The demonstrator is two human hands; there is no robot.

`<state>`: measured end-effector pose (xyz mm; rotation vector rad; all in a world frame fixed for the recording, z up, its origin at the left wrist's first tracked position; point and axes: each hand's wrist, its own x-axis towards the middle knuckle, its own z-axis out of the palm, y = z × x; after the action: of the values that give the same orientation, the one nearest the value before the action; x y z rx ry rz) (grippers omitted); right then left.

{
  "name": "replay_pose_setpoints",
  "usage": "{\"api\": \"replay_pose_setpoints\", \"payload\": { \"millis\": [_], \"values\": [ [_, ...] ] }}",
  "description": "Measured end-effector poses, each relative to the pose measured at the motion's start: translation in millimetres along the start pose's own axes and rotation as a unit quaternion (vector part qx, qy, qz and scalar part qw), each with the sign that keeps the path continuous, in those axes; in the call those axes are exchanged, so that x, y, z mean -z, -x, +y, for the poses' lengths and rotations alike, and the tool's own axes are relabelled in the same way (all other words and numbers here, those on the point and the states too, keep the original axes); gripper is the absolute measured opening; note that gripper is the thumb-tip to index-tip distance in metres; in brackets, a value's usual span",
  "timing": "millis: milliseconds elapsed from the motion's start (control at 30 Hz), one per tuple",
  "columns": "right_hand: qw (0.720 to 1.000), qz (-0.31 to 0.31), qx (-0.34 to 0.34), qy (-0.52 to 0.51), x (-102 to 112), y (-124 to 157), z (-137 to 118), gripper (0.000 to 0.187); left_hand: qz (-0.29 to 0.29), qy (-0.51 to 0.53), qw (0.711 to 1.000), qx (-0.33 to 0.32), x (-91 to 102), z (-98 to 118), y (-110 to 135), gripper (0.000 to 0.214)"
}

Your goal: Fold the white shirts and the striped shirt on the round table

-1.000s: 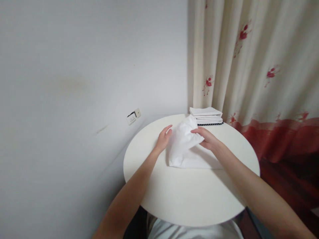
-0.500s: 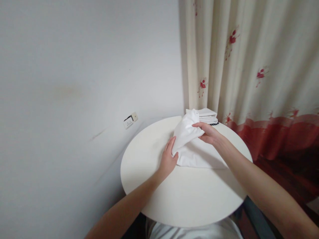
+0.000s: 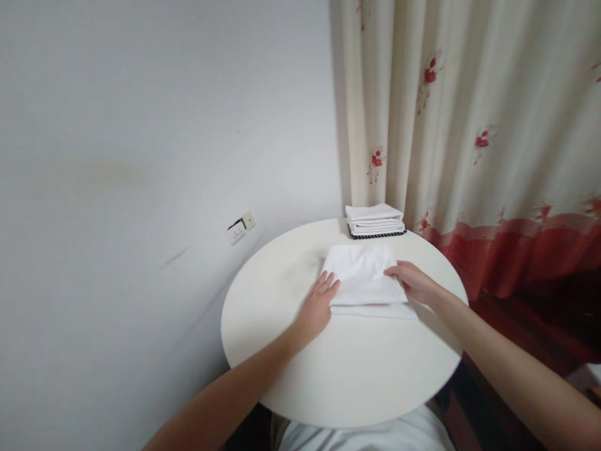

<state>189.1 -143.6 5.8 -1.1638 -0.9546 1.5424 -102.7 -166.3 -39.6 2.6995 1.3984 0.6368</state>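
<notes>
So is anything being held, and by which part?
The right hand holds the white cloth by its right edge; the left hand rests at its left side.

Matt cloth (image 3: 364, 275) (lightly creased).

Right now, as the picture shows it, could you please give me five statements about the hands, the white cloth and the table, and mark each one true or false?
1. The left hand and the right hand both touch the white cloth. True.
2. The white cloth lies spread out in one single layer. False: an upper layer lies over a lower one, whose edge shows at the front.
3. A stack of folded white cloth lies farther back on the table, near the curtain. True.
4. The right hand rests on the stack. False: it holds the right edge of the white cloth.
5. The table has a white top. True.
</notes>
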Motion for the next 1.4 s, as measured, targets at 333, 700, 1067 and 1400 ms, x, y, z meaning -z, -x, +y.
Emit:
{"api": "replay_pose_setpoints", "payload": {
  "millis": [333, 700, 1067, 1400],
  "values": [
    [0.996, 0.079, 0.015, 0.031, 12.4, -7.7, 17.7, 0.032, -0.029, 0.176, 0.983, -0.033, 58.5, -14.5, -46.0, 0.054],
    [0.996, 0.08, 0.013, 0.022, 12.4, -5.7, 21.9, 0.036, -0.06, 0.441, 0.883, 0.147, -4.0, -60.4, -163.5, 0.077],
    [0.994, 0.097, 0.032, 0.046, 19.0, -7.1, 14.5, 0.036, -0.039, 0.283, 0.952, 0.112, -16.4, -83.1, -161.1, 0.049],
    [0.978, 0.139, 0.078, 0.134, 24.6, -15.6, 19.9, 0.03, -0.125, 0.049, 0.988, -0.076, 3.0, 9.8, -128.3, 0.053]
  ]
}}
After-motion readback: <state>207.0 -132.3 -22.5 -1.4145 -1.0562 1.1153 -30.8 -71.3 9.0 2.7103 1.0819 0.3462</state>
